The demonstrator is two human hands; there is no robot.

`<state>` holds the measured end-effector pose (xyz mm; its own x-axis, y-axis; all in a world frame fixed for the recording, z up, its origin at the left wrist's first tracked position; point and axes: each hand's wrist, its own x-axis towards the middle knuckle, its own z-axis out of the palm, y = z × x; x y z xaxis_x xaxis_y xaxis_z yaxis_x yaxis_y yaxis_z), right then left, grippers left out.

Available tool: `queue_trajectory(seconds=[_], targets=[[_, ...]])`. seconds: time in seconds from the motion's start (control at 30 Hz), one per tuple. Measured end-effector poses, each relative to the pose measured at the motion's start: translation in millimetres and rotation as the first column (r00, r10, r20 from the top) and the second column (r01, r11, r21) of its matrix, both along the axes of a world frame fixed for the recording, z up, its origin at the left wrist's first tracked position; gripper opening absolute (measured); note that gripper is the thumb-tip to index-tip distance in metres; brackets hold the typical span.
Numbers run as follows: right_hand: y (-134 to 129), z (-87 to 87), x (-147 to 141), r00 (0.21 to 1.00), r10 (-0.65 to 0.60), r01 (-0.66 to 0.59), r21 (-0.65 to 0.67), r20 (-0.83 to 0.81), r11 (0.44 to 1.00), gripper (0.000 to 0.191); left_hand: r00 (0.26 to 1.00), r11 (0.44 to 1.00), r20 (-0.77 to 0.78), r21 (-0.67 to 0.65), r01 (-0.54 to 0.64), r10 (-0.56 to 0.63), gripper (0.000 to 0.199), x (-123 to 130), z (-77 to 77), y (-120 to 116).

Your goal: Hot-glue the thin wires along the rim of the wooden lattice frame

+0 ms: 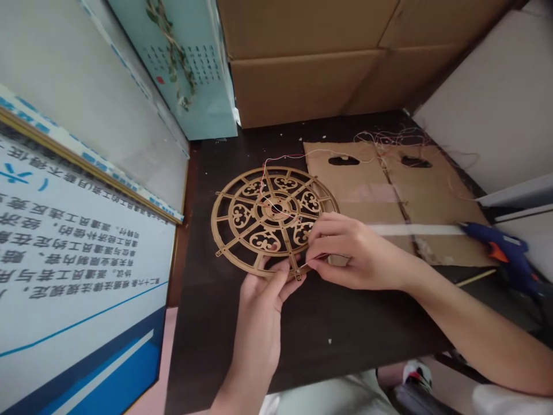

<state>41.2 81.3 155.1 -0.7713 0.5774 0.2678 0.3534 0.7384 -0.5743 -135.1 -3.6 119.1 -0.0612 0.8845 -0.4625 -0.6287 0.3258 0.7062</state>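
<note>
Wheel (273,197) sits over the dark surface (302,346), its right rim overlapping the cardboard (358,196). The left hand (263,294) is clamped on its near edge, thumb above and fingers beneath, likely to steady the thin frame. Just beside, the right hand (352,248) has its fingertips together on a wire (305,265), seemingly for fine control. More wire trails from the hub to a loose tangle, probably leaving slack. The glue gun (503,245) lies right, presumably for easy reach.

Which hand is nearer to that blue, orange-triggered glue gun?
Right. The right hand is left of the glue gun, apart; the left hand farther left, holding the round tan openwork wooden frame.
</note>
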Motion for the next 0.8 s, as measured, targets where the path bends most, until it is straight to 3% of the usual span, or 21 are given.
queue_trajectory(seconds=[0.13,0.27,0.4,0.5,0.6,0.63,0.67,0.7,0.73,0.77,0.8], targets=[[-0.7,-7.2,0.6,1.000,-0.008,0.008,0.005,-0.015,1.000,0.012,0.999,0.998,-0.001,0.043,0.051,-0.051,0.022,1.0,2.1,-1.5],[6.2,-7.9,2.6,0.997,-0.033,0.036,0.034,-0.068,0.999,0.014,1.000,1.000,0.005,0.016,0.025,-0.025,0.024,2.2,12.8,8.4],[32.0,1.6,12.0,0.994,-0.054,0.061,0.073,-0.092,0.995,0.013,1.000,0.989,-0.020,0.144,0.017,-0.014,0.026,8.8,24.6,44.6],[54.2,3.9,22.1,0.988,-0.110,0.122,0.116,-0.105,0.986,0.015,0.996,0.968,-0.046,0.236,0.088,-0.079,0.024,17.0,27.4,80.7],[72.8,-4.3,33.7,0.981,-0.170,0.181,0.122,-0.095,0.976,0.019,0.953,0.941,-0.250,0.247,0.233,-0.170,0.034,20.7,26.1,109.0],[77.7,-8.5,37.9,0.977,-0.189,0.200,0.123,-0.097,0.972,0.020,0.894,0.916,-0.390,0.231,0.327,-0.220,0.037,19.8,25.2,114.7],[81.8,-12.7,42.0,0.972,-0.211,0.224,0.123,-0.107,0.967,0.020,0.789,0.885,-0.558,0.190,0.424,-0.258,0.036,17.8,24.0,118.3],[84.8,-16.5,45.8,0.965,-0.231,0.246,0.131,-0.122,0.960,0.021,0.618,0.862,-0.746,0.120,0.492,-0.249,0.032,15.2,22.7,120.4],[87.0,-19.6,49.4,0.957,-0.256,0.275,0.142,-0.140,0.951,0.021,0.404,0.855,-0.899,0.071,0.514,-0.168,0.029,12.5,21.2,121.5],[88.5,-21.9,52.3,0.946,-0.282,0.306,0.153,-0.159,0.940,0.022,0.199,0.864,-0.980,0.088,0.495,-0.014,0.030,10.2,19.4,122.7],[89.5,-23.4,54.7,0.936,-0.306,0.334,0.164,-0.176,0.928,0.022,0.028,0.854,-0.987,0.151,0.498,0.158,0.030,8.9,17.0,124.6]])
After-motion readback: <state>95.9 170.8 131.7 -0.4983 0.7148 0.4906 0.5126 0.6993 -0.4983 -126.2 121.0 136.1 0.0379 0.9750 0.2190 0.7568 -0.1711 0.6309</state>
